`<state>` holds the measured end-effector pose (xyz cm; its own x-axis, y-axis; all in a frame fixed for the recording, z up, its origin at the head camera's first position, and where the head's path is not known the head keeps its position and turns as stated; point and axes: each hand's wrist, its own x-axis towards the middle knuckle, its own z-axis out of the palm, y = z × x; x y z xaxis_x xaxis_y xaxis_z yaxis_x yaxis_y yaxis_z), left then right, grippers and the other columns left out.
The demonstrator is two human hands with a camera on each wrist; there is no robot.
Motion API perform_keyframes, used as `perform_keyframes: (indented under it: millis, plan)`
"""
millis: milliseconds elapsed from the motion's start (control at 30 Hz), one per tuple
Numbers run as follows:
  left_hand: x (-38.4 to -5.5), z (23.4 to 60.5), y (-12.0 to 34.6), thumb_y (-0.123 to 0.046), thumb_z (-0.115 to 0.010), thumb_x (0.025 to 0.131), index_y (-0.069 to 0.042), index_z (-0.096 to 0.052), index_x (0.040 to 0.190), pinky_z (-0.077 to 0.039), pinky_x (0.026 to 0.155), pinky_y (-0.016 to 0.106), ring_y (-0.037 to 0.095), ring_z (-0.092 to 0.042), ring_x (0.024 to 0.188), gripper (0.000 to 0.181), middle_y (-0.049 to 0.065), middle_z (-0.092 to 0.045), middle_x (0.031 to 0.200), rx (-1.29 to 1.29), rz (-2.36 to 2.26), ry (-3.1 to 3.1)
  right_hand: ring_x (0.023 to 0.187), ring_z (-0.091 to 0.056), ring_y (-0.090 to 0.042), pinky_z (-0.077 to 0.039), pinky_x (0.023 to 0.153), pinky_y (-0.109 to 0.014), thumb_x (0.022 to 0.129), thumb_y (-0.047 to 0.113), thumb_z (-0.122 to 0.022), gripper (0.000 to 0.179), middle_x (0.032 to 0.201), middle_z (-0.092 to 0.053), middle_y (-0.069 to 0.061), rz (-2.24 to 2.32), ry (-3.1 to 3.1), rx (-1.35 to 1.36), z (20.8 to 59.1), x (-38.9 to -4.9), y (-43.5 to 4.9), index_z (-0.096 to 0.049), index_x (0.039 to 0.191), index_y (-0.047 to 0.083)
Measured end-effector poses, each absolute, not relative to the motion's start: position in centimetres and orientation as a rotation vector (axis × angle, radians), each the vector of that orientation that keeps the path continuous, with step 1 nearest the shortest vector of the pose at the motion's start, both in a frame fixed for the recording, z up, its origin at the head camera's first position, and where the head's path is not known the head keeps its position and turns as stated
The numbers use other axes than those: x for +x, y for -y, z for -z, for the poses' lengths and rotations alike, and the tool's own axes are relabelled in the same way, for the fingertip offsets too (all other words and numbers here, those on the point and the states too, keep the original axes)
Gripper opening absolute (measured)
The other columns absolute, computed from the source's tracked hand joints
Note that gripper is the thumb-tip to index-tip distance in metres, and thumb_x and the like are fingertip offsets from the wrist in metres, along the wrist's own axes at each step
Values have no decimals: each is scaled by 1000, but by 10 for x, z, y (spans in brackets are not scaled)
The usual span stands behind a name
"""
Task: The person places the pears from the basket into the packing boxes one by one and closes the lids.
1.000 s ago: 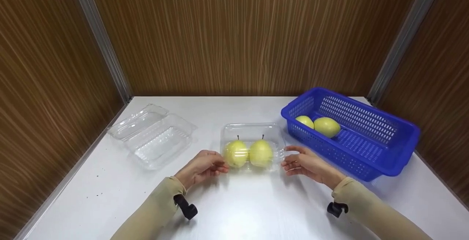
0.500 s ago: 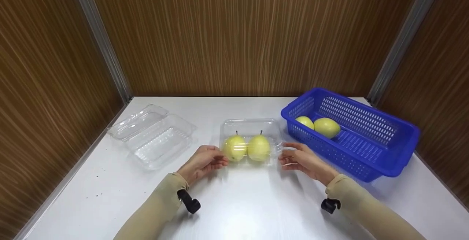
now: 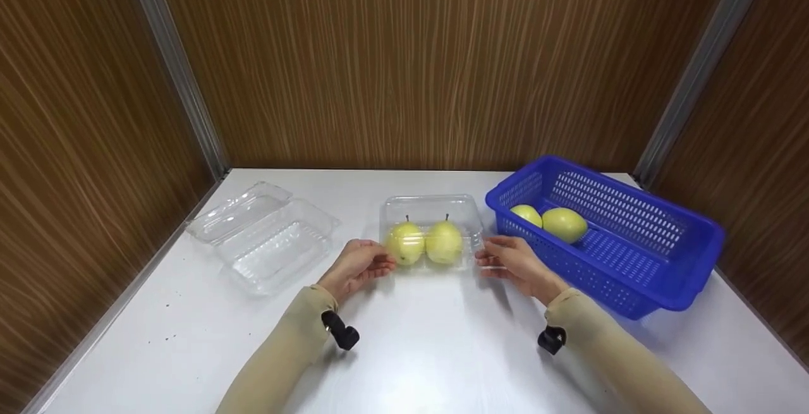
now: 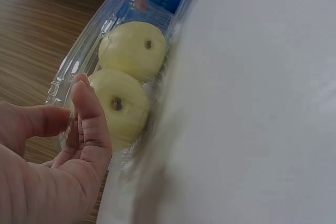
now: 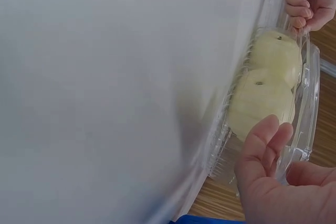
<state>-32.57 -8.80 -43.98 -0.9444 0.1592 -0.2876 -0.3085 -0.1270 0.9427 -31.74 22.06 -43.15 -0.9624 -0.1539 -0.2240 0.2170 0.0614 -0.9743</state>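
A clear plastic clamshell box (image 3: pixel 464 208) stands mid-table with two yellow-green pears, a left pear (image 3: pixel 405 246) and a right pear (image 3: pixel 444 243), side by side in it, stems away from me. Clear plastic shines across both pears. My left hand (image 3: pixel 359 265) pinches the box's left edge between thumb and fingers, as the left wrist view shows. At the opposite edge, my right hand (image 3: pixel 515 265) holds the plastic between thumb and fingertips. Whether the lid is fully down cannot be told.
On the right stands a blue perforated basket (image 3: pixel 698 237) with two more pears (image 3: pixel 564 225) at its left end. An unfolded clear clamshell box (image 3: pixel 272 249) lies at the left. Wood-grain panels (image 3: pixel 404 66) enclose the white table (image 3: pixel 417 351) at the back and sides.
Both hands have moved forward with the box and its pears, away from me toward the back panel. The basket and the unfolded box stay in place.
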Motion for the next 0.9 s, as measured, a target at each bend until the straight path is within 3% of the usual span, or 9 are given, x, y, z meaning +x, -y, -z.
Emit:
perform_keyframes:
  millis: [367, 567, 900]
  plan:
    - [-347, 438, 80, -4, -56, 97, 7, -55, 109, -60, 68, 27, 18, -69, 68, 17, 14, -69, 81, -286, -2294, -1852, 88, -62, -13, -53, 92, -37, 106, 14, -37, 37, 107, -63, -11, 2058, -2086, 202, 431, -341, -204, -45, 136, -7]
    - [-358, 437, 75, -6, -59, 96, 6, -55, 112, -60, 68, 28, 18, -70, 70, 20, 16, -69, 86, -341, -2336, -1875, 95, -60, -15, -47, 101, -40, 106, 14, -35, 42, 130, -55, -21, 2103, -2067, 266, 432, -352, -197, -37, 144, -6]
    - [-372, 434, 67, 1, -55, 93, 9, -56, 115, -58, 67, 26, 15, -66, 67, 24, 15, -66, 86, -366, -2426, -1832, 120, -53, -24, -49, 99, -35, 104, 12, -40, 53, 148, -44, -18, 2158, -1953, 330, 427, -363, -192, -22, 153, 2]
